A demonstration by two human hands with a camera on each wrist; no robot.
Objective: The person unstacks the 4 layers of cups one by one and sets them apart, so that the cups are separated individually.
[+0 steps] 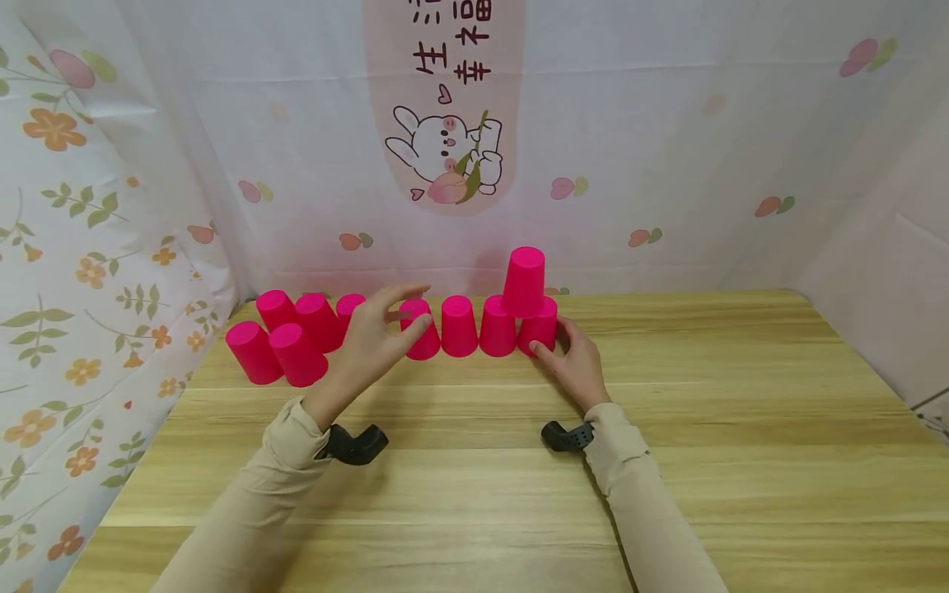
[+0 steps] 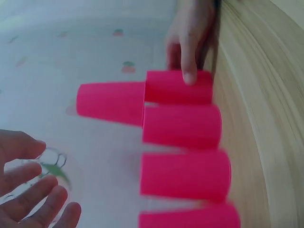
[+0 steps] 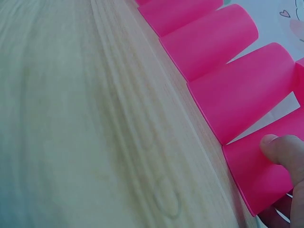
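Note:
Pink cups stand upside down in a row at the back of the table. My right hand [image 1: 574, 362] grips the rightmost cup [image 3: 259, 166], thumb on its front and fingers around the far side. One upper cup [image 1: 524, 282] rests across the tops of the two right-hand cups, also in the left wrist view as a cup [image 2: 111, 102]. My left hand [image 1: 371, 342] holds nothing; its fingers are apart and loosely bent. In the head view it overlaps the leftmost row cup [image 1: 423, 339], and a middle cup [image 1: 460, 327] stands to its right.
Several more upside-down pink cups [image 1: 255, 354] stand in a group at the table's back left, left of my left hand. A patterned white cloth [image 1: 638, 148] hangs behind the wooden table [image 1: 474, 494]. Black wrist cameras [image 1: 357, 445] sit on both wrists.

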